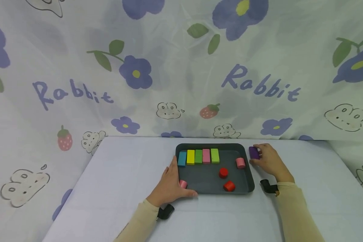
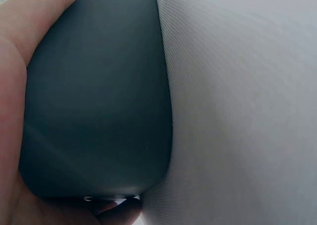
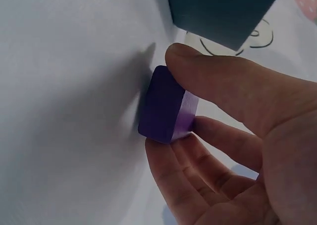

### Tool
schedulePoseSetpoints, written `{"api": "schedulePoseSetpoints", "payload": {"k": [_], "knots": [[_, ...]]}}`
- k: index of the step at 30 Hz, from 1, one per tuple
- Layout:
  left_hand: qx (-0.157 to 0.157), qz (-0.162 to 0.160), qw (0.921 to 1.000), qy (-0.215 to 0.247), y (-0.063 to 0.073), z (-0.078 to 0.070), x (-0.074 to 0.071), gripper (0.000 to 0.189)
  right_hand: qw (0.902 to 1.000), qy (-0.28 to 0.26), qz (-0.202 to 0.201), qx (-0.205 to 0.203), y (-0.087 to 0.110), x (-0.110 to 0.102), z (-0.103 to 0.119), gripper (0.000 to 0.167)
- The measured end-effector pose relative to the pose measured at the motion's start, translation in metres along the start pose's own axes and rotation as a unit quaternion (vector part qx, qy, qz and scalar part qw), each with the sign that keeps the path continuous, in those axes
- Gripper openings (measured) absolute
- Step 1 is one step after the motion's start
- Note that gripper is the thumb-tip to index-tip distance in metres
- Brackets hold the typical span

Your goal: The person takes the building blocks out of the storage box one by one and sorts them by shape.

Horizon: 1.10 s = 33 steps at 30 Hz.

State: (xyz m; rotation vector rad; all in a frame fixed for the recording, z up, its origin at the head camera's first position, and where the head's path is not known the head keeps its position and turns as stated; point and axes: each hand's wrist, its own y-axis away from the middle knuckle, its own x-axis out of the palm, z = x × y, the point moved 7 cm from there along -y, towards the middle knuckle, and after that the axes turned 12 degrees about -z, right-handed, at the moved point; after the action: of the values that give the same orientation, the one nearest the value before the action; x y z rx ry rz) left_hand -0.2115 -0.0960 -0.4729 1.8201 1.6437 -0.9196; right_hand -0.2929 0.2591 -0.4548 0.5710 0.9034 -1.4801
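Observation:
My right hand (image 1: 270,160) pinches a purple block (image 1: 254,153) between thumb and fingers, just right of the tray's far right side. In the right wrist view the purple block (image 3: 162,105) is close to the white table; whether it touches is unclear. My left hand (image 1: 170,185) rests against the near left corner of a dark grey tray (image 1: 205,178), fingers straight along its left side and thumb along its front edge. Along the tray's back stand blue (image 1: 182,159), yellow (image 1: 190,157), green (image 1: 198,156), pink (image 1: 206,156) and light green (image 1: 215,156) blocks in a row.
Inside the tray lie two red cylinders (image 1: 223,173) and a pink cylinder (image 1: 240,163) by the right wall. Another pink cylinder (image 1: 183,184) is partly hidden by my left hand. A patterned cloth (image 1: 169,77) hangs behind the white table (image 1: 224,215).

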Motion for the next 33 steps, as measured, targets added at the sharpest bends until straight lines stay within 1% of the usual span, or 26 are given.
{"api": "schedulePoseSetpoints", "payload": {"k": [8, 17, 24, 30, 33], "knots": [[0.003, -0.004, 1.0000, 0.001, 0.0002, -0.0019, -0.0008, 0.148, 1.0000, 0.005, 0.001, 0.006, -0.0008, 0.0016, -0.0040, 0.063], [0.002, -0.002, 1.0000, 0.005, 0.0010, -0.0022, -0.0009, 0.148, 0.9997, 0.001, 0.007, 0.024, -0.0004, 0.0024, -0.0078, 0.068], [0.005, -0.004, 1.0000, -0.001, 0.0002, 0.0000, -0.0008, 0.148, 0.9998, -0.003, 0.006, 0.017, 0.0007, 0.0017, -0.0057, 0.073], [0.006, -0.004, 1.0000, 0.000, 0.0001, 0.0006, -0.0002, 0.148, 0.9996, -0.014, 0.017, 0.020, 0.0029, 0.0015, -0.0023, 0.075], [0.004, -0.004, 1.0000, 0.000, 0.0007, 0.0009, 0.0000, 0.149, 0.9997, 0.000, 0.016, 0.017, 0.0042, -0.0001, -0.0005, 0.076]]}}
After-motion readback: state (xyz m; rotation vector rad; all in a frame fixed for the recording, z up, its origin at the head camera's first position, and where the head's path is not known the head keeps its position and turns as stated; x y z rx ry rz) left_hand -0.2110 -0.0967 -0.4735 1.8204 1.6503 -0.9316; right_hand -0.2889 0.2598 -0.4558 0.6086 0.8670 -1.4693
